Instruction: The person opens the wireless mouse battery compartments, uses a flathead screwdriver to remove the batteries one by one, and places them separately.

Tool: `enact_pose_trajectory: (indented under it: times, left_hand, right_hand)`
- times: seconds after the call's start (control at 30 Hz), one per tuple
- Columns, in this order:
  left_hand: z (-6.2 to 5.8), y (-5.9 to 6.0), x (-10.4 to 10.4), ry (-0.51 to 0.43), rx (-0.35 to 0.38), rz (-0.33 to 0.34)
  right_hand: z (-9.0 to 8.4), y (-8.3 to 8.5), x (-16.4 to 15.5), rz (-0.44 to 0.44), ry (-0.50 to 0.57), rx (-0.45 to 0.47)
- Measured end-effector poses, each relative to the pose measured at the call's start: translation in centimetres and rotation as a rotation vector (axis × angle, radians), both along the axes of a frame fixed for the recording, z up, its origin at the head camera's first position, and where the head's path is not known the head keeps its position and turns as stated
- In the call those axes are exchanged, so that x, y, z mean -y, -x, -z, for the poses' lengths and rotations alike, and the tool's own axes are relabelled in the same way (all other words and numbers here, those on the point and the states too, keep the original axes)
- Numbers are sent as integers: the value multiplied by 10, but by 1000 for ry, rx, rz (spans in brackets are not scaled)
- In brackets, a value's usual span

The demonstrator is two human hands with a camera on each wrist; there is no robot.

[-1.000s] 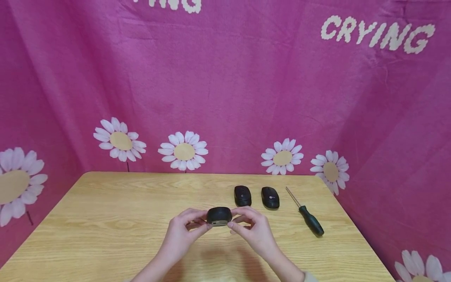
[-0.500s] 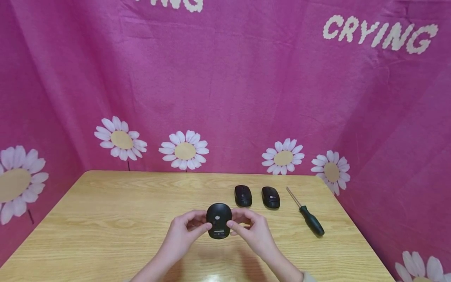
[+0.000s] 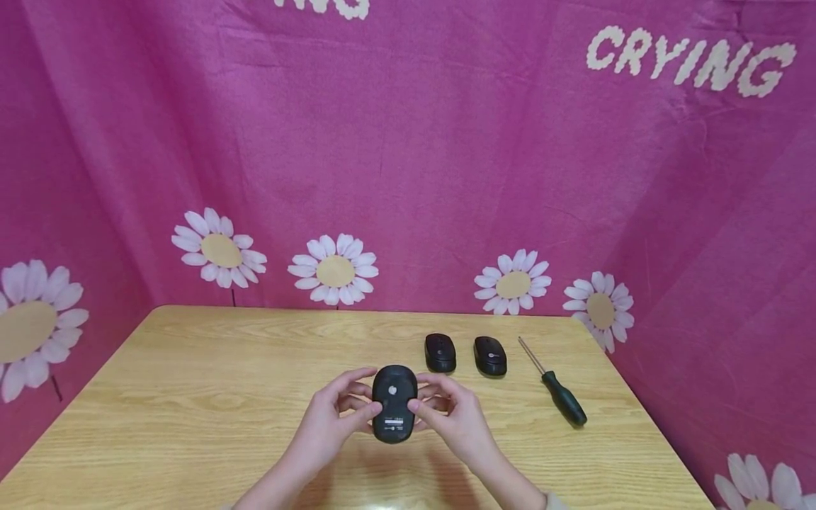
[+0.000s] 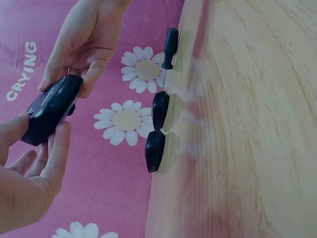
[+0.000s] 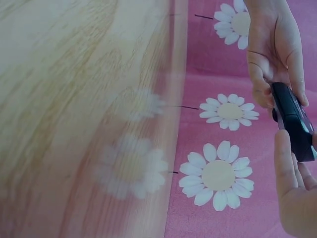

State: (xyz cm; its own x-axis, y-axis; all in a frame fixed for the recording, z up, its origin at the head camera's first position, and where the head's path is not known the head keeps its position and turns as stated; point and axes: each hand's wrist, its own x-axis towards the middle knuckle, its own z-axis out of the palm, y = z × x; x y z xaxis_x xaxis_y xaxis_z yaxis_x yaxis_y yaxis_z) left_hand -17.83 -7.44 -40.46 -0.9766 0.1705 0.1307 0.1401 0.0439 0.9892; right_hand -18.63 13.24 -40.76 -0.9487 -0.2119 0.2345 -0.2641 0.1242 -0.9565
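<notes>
Between both hands, above the table, a black computer mouse (image 3: 394, 405) is held with its underside, bearing a pale mark and a printed label, facing the head camera. My left hand (image 3: 333, 411) grips its left edge, thumb on the underside and fingers behind. On the opposite edge my right hand (image 3: 455, 414) pinches it the same way. From the side, in the left wrist view, the held mouse (image 4: 52, 109) looks tilted, with both thumbs and fingers around it. The right wrist view also shows the mouse (image 5: 292, 121) between the two hands, at the right border.
Two more black mice, a left one (image 3: 440, 353) and a right one (image 3: 490, 356), lie beyond my right hand. Right of them lies a screwdriver (image 3: 562, 398) with a dark green handle. The wooden table (image 3: 210, 397) ends at a pink curtain (image 3: 408, 156) with daisies.
The mouse has turned in my hands: its end faced the camera a second ago, and now its underside does. Both hands stay in nearly the same place. The other mice and screwdriver lie still.
</notes>
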Motion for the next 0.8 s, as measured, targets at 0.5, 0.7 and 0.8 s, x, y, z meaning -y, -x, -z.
enact_pose_trajectory:
  times: [0.5, 0.7, 0.8]
  left_hand:
    - [5, 1, 4, -61, 149, 87]
    - [10, -1, 6, -98, 196, 108]
    - [12, -2, 5, -109, 204, 111]
  right_hand:
    - [5, -2, 2, -74, 23, 84]
    - [6, -4, 2, -85, -32, 93]
    - [6, -4, 2, -93, -65, 83]
